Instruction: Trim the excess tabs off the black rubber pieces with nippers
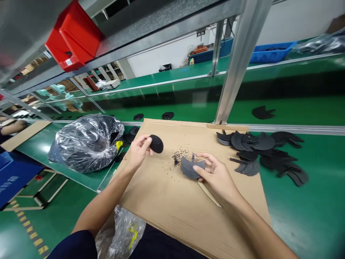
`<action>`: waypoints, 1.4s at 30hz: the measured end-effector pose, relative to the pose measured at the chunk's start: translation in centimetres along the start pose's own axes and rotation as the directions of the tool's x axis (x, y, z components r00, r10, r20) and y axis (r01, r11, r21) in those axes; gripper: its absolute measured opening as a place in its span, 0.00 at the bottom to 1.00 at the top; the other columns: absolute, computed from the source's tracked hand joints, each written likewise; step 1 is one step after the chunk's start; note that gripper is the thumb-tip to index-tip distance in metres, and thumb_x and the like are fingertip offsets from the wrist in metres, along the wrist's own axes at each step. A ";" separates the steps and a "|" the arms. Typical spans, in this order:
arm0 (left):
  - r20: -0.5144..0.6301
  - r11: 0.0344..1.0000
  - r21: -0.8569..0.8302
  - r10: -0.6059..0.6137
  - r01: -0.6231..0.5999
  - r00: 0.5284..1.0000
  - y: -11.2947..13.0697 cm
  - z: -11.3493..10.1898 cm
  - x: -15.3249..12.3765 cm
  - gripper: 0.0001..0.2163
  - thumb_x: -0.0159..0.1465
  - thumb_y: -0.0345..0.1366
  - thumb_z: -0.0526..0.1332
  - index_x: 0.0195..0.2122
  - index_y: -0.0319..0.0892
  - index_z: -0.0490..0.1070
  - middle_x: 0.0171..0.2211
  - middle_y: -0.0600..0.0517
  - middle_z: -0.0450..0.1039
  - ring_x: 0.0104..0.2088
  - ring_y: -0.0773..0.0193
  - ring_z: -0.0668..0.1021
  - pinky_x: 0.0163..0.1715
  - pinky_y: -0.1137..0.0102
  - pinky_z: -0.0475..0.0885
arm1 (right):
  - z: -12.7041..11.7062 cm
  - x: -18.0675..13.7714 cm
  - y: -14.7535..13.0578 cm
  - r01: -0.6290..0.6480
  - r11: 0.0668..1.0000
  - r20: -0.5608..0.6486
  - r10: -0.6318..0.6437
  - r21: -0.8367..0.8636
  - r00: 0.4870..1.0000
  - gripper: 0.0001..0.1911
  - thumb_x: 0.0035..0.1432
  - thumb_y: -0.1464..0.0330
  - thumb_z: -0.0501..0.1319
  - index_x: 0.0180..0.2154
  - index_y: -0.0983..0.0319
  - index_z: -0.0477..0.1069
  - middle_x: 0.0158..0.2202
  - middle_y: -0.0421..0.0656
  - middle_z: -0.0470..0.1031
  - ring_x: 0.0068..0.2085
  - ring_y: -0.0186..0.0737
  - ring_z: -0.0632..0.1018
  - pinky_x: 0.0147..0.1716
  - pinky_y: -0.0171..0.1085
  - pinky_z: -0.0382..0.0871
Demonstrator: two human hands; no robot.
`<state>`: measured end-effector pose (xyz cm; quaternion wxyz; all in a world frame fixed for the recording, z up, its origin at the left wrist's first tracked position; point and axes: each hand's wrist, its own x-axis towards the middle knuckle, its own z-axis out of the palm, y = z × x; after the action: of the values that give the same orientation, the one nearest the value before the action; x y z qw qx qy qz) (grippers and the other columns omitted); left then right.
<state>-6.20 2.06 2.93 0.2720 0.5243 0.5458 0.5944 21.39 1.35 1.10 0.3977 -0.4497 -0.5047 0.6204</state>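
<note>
Between the thumb and fingers of my left hand (pixel 140 149) is a black oval disc (pixel 156 144), held up over the left part of the cardboard sheet (pixel 167 205). My right hand (pixel 214 172) grips a dark grey fan-shaped part (pixel 190 167) made of overlapping curved blades, its thumb pressed on the front face. A short narrow stem sticks up from that part near my index finger. Small black crumbs (pixel 176 158) lie scattered on the cardboard between my hands. Just below my right hand, a thin tan-handled tool (pixel 208 194) rests on the cardboard.
Several fan-shaped parts (pixel 253 142) are piled at the right. A plastic bag of black parts (pixel 88 142) sits at the left. Beyond the cardboard, a green conveyor belt (pixel 199 111) carries black pieces. A metal post (pixel 239 61) rises behind; a red bin (pixel 74 36) hangs overhead.
</note>
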 end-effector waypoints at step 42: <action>0.259 0.674 0.268 0.638 -0.689 0.725 -0.9 6.1 -6.1 0.09 0.66 0.42 0.67 0.44 0.45 0.78 0.29 0.54 0.67 0.31 0.67 0.72 0.29 0.71 0.72 | 1.2 -1.8 1.4 0.465 0.765 0.146 -0.450 -0.447 0.881 0.11 0.65 0.60 0.64 0.40 0.59 0.81 0.24 0.39 0.77 0.23 0.34 0.70 0.26 0.35 0.69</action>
<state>0.98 -0.95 -0.80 -0.0211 0.7671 0.3920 0.5074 20.66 -0.96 0.15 0.4082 -0.3863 -0.7394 0.3706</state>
